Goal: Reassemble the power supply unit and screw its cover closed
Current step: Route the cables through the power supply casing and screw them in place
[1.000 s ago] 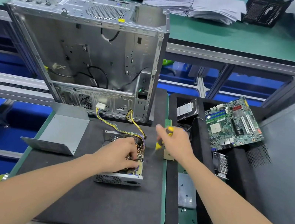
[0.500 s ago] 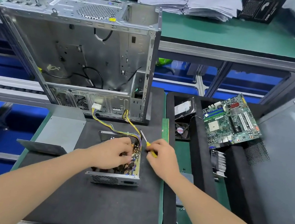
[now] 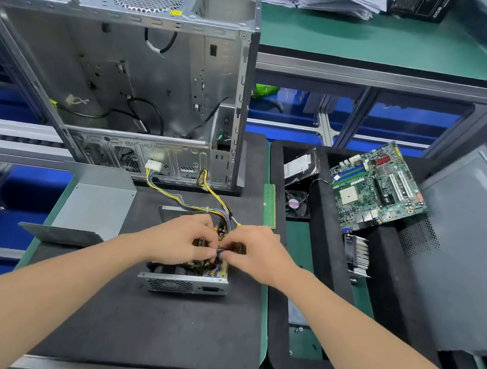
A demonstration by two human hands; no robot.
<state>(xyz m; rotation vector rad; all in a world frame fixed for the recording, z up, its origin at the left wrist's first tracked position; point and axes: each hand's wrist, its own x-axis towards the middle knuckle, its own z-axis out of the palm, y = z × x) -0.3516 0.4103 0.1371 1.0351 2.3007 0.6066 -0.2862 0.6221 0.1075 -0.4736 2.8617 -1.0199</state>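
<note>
Since half a second ago the right hand [image 3: 257,256] is coming in from the right edge of the power supply unit [image 3: 183,285] and is meeting the left hand [image 3: 179,241] right over its open top. The unit is sitting uncovered near the middle of the black mat [image 3: 131,326], its vented end panel facing the person. The right hand is curling around a screwdriver [image 3: 238,224], of which only a speck of yellow handle and a bit of shaft are poking out behind the knuckles. The left hand's fingers are bending down among the unit's inner parts, fingertips against the right thumb; whether they are gripping anything cannot be told. Yellow and purple wires [image 3: 187,204] are running from the unit's far side toward the open computer case [image 3: 118,76] standing behind it. The grey cover [image 3: 96,208] is lying on the mat to the left, apart from the unit. A green memory stick [image 3: 270,205] is lying along the mat's right edge. Beyond it, a black tray [image 3: 301,368] is holding a hard drive [image 3: 300,165], a fan [image 3: 296,204], a motherboard [image 3: 377,187] and a heatsink [image 3: 357,256], with a grey side panel [image 3: 475,255] leaning at the far right.
</note>
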